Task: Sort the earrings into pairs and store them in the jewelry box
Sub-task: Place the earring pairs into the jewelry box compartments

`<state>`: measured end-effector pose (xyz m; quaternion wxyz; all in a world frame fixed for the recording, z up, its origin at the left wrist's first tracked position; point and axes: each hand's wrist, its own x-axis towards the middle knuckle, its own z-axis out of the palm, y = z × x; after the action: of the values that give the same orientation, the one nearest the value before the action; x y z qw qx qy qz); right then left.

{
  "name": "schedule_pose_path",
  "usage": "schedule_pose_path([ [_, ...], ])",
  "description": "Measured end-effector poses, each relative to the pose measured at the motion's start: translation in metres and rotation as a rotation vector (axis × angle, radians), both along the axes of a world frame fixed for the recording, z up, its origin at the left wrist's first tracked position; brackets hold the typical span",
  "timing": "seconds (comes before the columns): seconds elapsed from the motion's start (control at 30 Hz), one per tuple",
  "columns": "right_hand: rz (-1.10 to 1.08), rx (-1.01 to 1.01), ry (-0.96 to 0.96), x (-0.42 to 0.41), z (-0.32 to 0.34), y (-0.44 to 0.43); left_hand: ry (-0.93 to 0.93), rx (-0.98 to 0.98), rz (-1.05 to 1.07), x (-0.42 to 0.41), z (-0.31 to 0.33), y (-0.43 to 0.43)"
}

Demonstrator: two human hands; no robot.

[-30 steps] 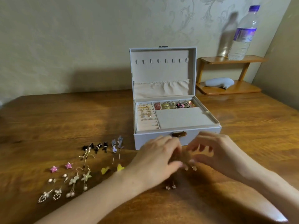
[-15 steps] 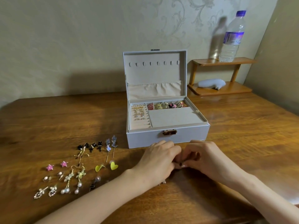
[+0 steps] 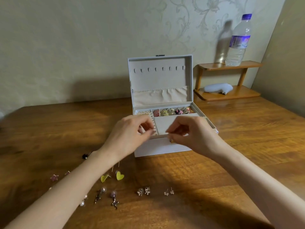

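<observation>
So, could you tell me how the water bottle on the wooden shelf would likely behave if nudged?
The water bottle is tall and narrow, so it would probably tip rather than slide. Water shows in its lower half, so it likely has some heft. Its clear thin-looking plastic may flex when gripped.

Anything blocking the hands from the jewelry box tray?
Nothing visible. The lid is open; the left hand and right hand are over the jewelry box front edge. What they pinch is too small to tell.

Dim warm light, soft shadows behind objects, wide-angle edge distortion, slight blur.
</observation>
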<state>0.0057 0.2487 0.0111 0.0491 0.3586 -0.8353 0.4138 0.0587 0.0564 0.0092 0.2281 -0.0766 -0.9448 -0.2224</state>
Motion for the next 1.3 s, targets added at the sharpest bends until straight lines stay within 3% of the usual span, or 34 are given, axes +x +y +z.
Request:
schedule_pose_path([
  [0.2, -0.036, 0.043, 0.073, -0.028, -0.002, -0.047, -0.074, -0.141, 0.161, -0.024, -0.008, -0.015],
  [0.43, -0.035, 0.137, 0.129, -0.039, -0.011, -0.063, -0.034, -0.196, 0.189, -0.029, -0.012, -0.015],
  [0.87, -0.052, 0.186, 0.229, -0.041, -0.02, -0.073, -0.048, -0.064, 0.173, -0.026, -0.012, -0.016],
  [1.07, -0.07, 0.131, 0.24, -0.043, -0.024, -0.074, -0.077, 0.106, 0.14, -0.027, -0.013, -0.02],
  [1.3, -0.004, 0.117, 0.203, -0.046, -0.024, -0.071, -0.111, -0.044, 0.172, -0.029, -0.013, -0.017],
])
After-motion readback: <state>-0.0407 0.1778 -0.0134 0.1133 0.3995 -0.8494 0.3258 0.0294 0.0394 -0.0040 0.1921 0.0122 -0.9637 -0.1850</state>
